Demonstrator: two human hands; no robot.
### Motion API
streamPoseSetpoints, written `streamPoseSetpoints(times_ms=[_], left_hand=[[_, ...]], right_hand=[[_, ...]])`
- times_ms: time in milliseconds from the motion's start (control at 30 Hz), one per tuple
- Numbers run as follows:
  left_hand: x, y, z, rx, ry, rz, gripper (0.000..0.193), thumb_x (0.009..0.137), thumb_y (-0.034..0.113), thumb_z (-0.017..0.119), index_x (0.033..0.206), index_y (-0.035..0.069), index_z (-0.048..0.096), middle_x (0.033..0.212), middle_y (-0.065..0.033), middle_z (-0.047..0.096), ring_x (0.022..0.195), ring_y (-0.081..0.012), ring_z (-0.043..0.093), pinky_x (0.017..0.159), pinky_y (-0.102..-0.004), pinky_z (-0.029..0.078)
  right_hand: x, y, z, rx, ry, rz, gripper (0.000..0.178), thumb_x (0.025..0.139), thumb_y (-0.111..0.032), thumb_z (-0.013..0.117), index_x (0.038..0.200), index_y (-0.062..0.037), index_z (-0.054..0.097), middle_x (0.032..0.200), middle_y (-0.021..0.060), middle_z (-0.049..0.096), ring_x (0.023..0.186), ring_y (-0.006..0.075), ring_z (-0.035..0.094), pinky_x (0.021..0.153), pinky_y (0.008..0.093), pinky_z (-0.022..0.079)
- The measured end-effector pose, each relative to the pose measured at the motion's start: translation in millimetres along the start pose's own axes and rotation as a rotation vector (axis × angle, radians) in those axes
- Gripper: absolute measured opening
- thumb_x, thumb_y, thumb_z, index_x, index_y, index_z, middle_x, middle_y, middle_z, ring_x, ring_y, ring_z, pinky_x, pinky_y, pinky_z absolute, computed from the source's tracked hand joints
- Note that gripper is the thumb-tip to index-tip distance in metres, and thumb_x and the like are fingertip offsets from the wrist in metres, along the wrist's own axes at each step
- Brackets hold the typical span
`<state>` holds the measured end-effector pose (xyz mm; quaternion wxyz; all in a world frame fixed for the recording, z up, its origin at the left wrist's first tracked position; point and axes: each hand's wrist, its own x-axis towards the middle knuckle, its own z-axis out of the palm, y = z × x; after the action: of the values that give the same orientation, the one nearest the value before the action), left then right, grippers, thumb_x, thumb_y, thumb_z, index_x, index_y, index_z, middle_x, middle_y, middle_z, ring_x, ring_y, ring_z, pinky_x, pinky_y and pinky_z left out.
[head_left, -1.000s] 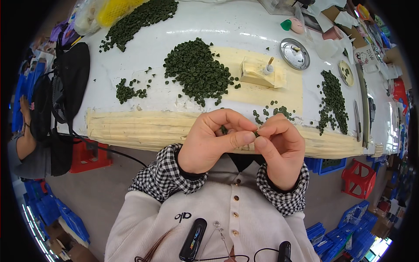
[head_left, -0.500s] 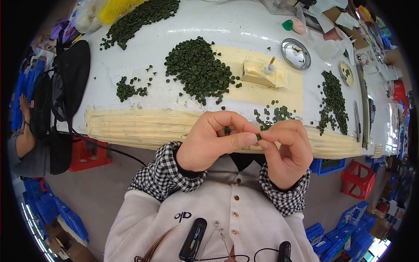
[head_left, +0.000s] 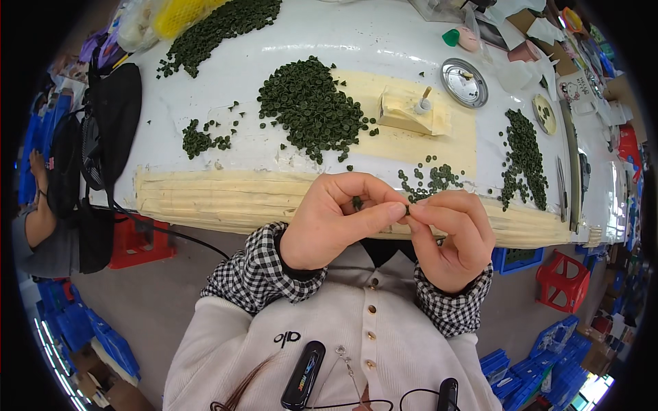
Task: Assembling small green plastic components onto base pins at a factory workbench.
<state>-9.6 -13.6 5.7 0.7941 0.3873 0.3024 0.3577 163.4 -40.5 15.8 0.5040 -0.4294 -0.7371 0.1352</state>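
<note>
My left hand and my right hand meet over the table's near edge, fingertips almost touching. Between them they pinch a small dark green piece, mostly covered by thumbs and fingers. Another small green piece rests within the curled fingers of my left hand. Just beyond the right fingertips lies a loose scatter of small green ring-like pieces. Farther off is a large heap of dark green cup-like pieces, with a smaller cluster to its left.
A beige-wrapped block holds a white nozzle-like part with a stick. Right of it are a round metal lid, a shallow dish, a green pile and tweezers. A black bag hangs at the left; another person's arm shows beyond.
My right hand has shifted slightly right and its fingers have turned a little. The pinched piece is now more covered. The piles look the same.
</note>
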Motion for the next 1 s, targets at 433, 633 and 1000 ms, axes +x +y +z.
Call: streamPoseSetpoints(times_ms=[433,633,1000], left_hand=[[-0.6,-6.6,1.1,-0.042,0.073,0.039,0.014,0.083,0.008,0.062,0.093,-0.001,0.064,0.075,0.0027,0.059,0.065,0.0008,0.047,0.056,-0.0130,0.039],[-0.4,-6.5,7.4,0.009,0.113,0.088,0.014,0.084,0.008,0.061,0.094,-0.001,0.063,0.075,0.0033,0.059,0.064,0.0014,0.045,0.054,-0.0127,0.038],[-1.6,-11.4,6.0,0.167,0.124,0.135,0.015,0.083,0.008,0.062,0.095,-0.001,0.064,0.069,0.0064,0.056,0.058,0.0027,0.039,0.049,-0.0125,0.032]], right_hand=[[-2.8,-1.4,4.8,-0.075,0.033,-0.049,0.024,0.066,0.008,0.069,0.087,-0.0001,0.062,0.080,0.0099,0.059,0.065,0.0205,0.059,0.056,0.0273,0.049],[-4.9,-4.3,9.8,0.045,0.088,0.111,0.021,0.068,0.009,0.067,0.086,0.0001,0.062,0.082,0.0103,0.060,0.070,0.0199,0.059,0.061,0.0267,0.048],[-10.9,0.1,5.0,0.565,0.002,0.493,0.016,0.076,0.009,0.061,0.090,0.0021,0.057,0.089,0.0078,0.056,0.077,0.0122,0.056,0.067,0.0226,0.045]])
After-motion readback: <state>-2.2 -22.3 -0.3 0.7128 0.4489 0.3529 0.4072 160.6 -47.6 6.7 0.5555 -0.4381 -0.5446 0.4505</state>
